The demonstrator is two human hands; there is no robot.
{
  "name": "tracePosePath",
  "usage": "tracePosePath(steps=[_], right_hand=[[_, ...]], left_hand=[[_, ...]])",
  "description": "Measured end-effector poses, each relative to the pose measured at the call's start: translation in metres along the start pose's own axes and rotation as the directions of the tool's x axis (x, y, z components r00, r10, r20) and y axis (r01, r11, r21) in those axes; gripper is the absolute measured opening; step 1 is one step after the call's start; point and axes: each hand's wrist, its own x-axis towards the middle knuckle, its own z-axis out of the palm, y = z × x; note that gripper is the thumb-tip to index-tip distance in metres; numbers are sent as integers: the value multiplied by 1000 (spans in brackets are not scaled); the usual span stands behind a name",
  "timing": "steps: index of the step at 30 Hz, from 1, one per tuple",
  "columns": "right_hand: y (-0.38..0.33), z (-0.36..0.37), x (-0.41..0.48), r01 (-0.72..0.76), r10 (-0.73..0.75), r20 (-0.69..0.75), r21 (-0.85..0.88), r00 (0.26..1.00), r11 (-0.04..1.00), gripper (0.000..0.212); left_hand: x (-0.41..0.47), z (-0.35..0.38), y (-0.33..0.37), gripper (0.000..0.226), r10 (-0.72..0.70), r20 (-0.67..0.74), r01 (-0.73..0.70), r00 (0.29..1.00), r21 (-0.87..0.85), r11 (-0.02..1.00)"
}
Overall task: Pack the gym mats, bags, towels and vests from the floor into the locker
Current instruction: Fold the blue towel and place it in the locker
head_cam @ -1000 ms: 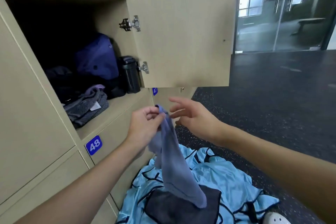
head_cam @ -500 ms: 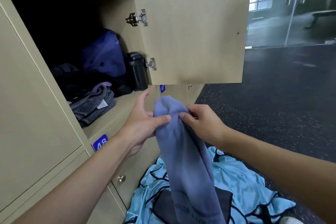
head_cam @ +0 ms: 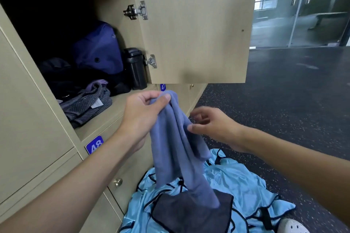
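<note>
1 blue towel hangs in front of the open locker, bunched at its top in the left hand, whose fingers and thumb curl round it. The right hand sits just beside, thumb at the cloth; through the blur I cannot tell whether it pinches. The towel's lower end trails onto light blue vests on the floor. Inside I see a purple bag and a striped towel.

Two locker numbers, white on small blue plates.
The plate 48 sits on the locker front just under the open compartment. The plate 47 peeks out below the open door. The white tag inside is too small to read.
</note>
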Motion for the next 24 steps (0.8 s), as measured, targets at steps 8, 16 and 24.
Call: tracePosePath(steps=[8, 16, 24], right_hand=[[3, 15, -7, -20, 9, 126, 89, 992, 996, 15], [8, 30, -6, 31, -21, 110, -89, 994, 996, 9], [-12, 16, -5, 128, -122, -75, 85, 990, 988, 12]], left_hand=[[7, -9, 20, 11, 12, -71, -14, 997, -38, 999], [6, -15, 27, 10, -47, -13, 46, 999, -68, 997], [-7, -16, 0, 43, -152, 310, -5, 939, 452, 892]])
